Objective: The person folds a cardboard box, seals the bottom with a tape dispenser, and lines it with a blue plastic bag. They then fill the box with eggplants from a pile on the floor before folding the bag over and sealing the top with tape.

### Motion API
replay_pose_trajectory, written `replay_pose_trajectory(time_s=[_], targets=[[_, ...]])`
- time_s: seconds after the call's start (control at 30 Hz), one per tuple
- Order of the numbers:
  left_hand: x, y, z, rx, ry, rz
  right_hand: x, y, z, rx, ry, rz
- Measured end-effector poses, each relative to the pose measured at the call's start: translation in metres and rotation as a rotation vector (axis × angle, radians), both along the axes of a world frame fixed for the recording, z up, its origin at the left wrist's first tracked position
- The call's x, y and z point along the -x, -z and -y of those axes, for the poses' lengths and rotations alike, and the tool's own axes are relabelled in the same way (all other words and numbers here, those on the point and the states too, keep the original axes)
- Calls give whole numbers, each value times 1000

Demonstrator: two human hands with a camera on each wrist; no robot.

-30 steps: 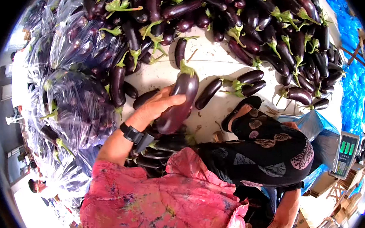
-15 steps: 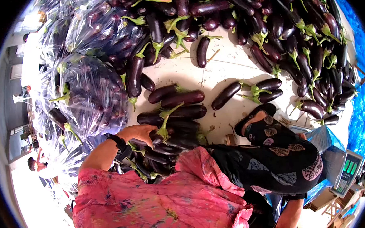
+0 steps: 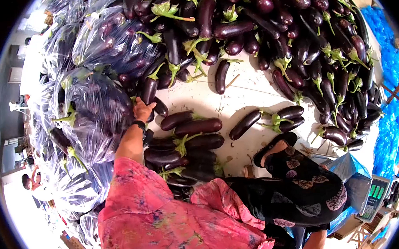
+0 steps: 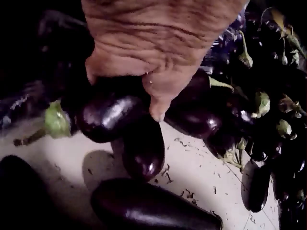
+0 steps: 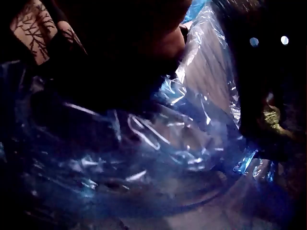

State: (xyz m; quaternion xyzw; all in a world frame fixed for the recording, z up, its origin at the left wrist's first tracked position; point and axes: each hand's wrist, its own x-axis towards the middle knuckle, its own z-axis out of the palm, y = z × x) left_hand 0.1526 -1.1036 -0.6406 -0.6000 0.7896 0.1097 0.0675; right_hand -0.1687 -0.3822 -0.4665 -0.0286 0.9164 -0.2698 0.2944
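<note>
In the head view my left hand (image 3: 143, 110) grips the lower end of a dark purple eggplant (image 3: 149, 91) beside the bagged pile, thumb on one side. The left wrist view has the hand (image 4: 158, 52) over a glossy eggplant (image 4: 112, 112), thumb pointing down and most fingers hidden. Another eggplant (image 4: 144, 155) lies just below the thumb. Near my body is a group of eggplants (image 3: 203, 141) with green stems. My right hand (image 5: 170, 45) is mostly in shadow at a clear bluish plastic bag (image 5: 192, 143); I cannot tell how its fingers lie.
Large clear bags (image 3: 97, 98) of eggplants stand at the left. A big heap of loose eggplants (image 3: 304, 49) spreads across the far side of the pale floor (image 3: 247, 87). A scale display (image 3: 375, 196) and a blue sheet (image 3: 389, 122) are at the right.
My left hand set a large eggplant down onto the near group, let go, and moved forward and left to another eggplant by the bags. The right arm stays low beside the leg.
</note>
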Motion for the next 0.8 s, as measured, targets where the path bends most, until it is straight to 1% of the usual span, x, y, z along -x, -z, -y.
replay_pose_trajectory(time_s=[0.03,0.07,0.1,0.17,0.2,0.27,0.33,0.37,0.4,0.43,0.47,0.5,0.53,0.57,0.6,0.63,0.67,0.7,0.73,0.77,0.8], targets=[[9,-9,-19,102,-15,38,0,0,0,0,5,6],[3,-3,-17,98,27,-59,-1,-1,-1,-1,7,11],[21,-59,-41,-173,-66,-229,-1,-2,-2,-1,9,15],[15,-53,-56,-412,-341,-574,0,-1,-1,2,16,22],[12,-59,-66,-655,-470,-767,1,-1,-1,5,18,25],[13,-92,-101,-1153,-728,-1148,3,-3,-1,21,27,34],[5,-99,-135,-1433,-514,-1188,7,-7,0,48,43,51],[13,-115,-164,-1524,-552,-1205,10,-9,0,97,72,82],[22,-128,-188,-1598,-520,-1194,9,-15,5,186,128,101],[39,-150,-215,-1588,-362,-1163,8,-31,18,303,199,111],[63,-174,-231,-1584,-111,-1037,7,-52,30,405,242,69],[86,-172,-247,-1613,83,-1043,5,-77,46,508,278,28],[120,-217,-264,-1507,169,-890,9,-109,56,455,206,23],[152,-239,-274,-1468,422,-894,11,-137,63,393,148,8],[185,-246,-284,-1447,664,-885,11,-155,67,446,137,-65],[219,-273,-304,-1569,781,-983,7,-172,69,477,148,-150],[244,-258,-328,-1498,903,-1038,2,-180,76,662,186,-214],[270,-284,-347,-1557,1011,-970,5,-207,85,717,104,-206],[291,-326,-369,-1737,1105,-951,6,-217,78,730,113,-221],[310,-333,-397,-1770,1231,-950,11,-221,64,713,125,-339],[330,-364,-408,-1775,1330,-701,16,-226,51,686,141,-457]])
